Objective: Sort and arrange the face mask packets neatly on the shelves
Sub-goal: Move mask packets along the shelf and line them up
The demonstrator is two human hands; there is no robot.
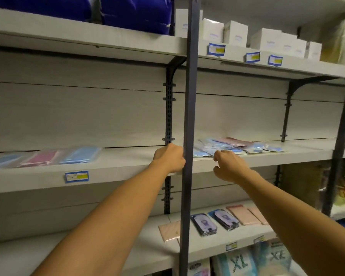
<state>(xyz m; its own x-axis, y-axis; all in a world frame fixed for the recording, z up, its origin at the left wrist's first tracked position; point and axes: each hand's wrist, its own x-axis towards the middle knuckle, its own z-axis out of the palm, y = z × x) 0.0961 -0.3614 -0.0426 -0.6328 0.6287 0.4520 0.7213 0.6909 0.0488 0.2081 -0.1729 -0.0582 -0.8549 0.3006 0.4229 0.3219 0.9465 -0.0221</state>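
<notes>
- Grey store shelving fills the whole view, with a dark upright post (pixel 189 116) running top to bottom down the middle.
- Middle shelf (pixel 127 170) is where both arms are reaching, one on each side of that post.
- Left hand (pixel 170 158) is up against the left side of the post at the shelf's front edge, fingers curled in. Can't tell if it's actually holding anything, the fingers are hidden behind the knuckles.
- Right hand (pixel 228 166) is just right of the post, fingers loosely curled with a gap between thumb and fingers. Doesn't look like it's got anything in it.
- Messy pile of face mask packets (pixel 237 146), mostly blue with some pink ones on top, sits on the middle shelf right behind the right hand. The nearest packets are just past its knuckles, maybe touching, hard to say.
- Three more packets in a row (pixel 46 157), blue, magenta, blue, lie flat on the same shelf well off to the left of the left hand. Blurry though.
- Lower shelf has pink packets (pixel 245 215) and two dark ones with a purple print (pixel 214 222) laid side by side, under the right forearm.
- Top shelf: white boxes (pixel 235 33) on the right, big blue bags (pixel 135 12) on the left.
- Blue and yellow price tags (pixel 77 176) are stuck on the shelf edges.
</notes>
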